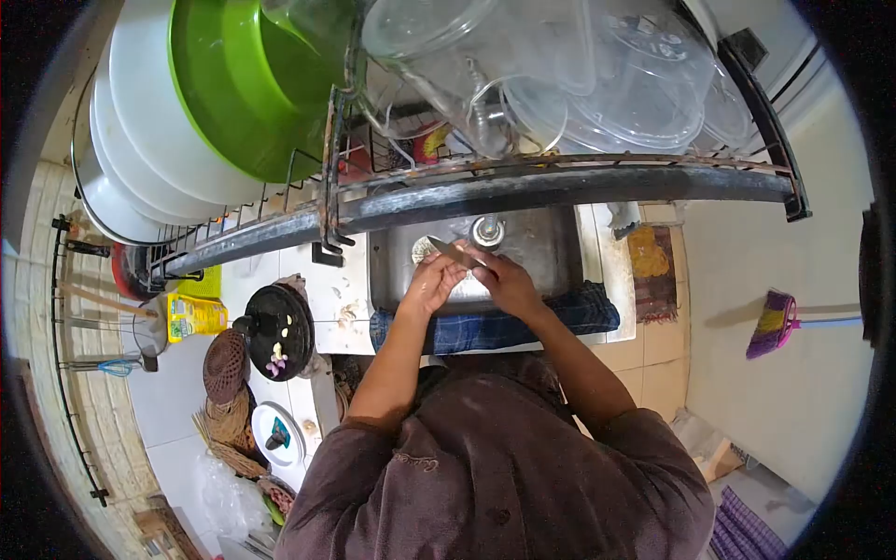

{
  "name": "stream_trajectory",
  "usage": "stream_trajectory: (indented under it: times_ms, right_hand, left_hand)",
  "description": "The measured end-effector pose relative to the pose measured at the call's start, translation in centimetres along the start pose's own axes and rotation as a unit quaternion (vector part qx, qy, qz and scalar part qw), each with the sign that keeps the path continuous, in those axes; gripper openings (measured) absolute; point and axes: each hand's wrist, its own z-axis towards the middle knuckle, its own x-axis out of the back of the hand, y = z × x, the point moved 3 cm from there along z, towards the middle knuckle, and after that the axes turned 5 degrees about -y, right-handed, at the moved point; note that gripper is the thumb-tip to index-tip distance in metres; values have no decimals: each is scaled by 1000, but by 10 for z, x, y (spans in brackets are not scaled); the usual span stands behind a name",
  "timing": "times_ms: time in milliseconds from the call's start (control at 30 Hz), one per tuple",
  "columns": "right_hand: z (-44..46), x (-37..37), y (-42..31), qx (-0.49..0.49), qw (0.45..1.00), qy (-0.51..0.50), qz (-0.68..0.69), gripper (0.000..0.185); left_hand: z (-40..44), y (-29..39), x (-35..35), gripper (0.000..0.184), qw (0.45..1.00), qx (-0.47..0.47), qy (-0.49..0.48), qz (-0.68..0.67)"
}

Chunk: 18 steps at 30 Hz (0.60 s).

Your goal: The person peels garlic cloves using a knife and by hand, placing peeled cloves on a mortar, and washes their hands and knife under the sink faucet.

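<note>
Over the sink (546,247), my two hands meet close together. My right hand (509,283) is closed around a knife (450,250), its blade pointing up and to the left. Beside the blade, my left hand (435,283) has its fingers curled together; whatever small thing they pinch is too small to make out. Behind the hands is the round metal drain (487,231). A pale, round, patterned item (423,250) lies in the sink near my left fingertips. A blue checked cloth (574,315) is draped along the sink's front edge, under my forearms.
Overhead, a dish rack (560,187) holds a green basin (219,103), white bowls and clear plastic containers (635,84). On the left counter, a black stone mortar (297,322) carries garlic cloves and shallots (277,362). Near it are a yellow packet (196,315) and a white lid (280,448).
</note>
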Motion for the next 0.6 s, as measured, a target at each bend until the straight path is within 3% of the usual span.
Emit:
stream_trajectory:
  times_ms: [167, 367, 467, 600]
  right_hand:
    - [-2, 3, -28, 45, 999, -1, 5, 40]
    - [0, -7, -16, 27, 1000, 2, 15, 36]
    - [1, -11, -15, 66, 997, 28, 25, 35]
    - [2, -9, -20, -3, 997, -9, 78, 32]
  left_hand:
    - [-6, 1, -17, 31, 1000, -17, -5, 15]
    - [-13, 5, -26, 30, 999, -17, 14, 24]
    - [-12, 2, -22, 29, 999, -26, 21, 42]
    - [-18, 3, -27, 24, 997, -43, 27, 58]
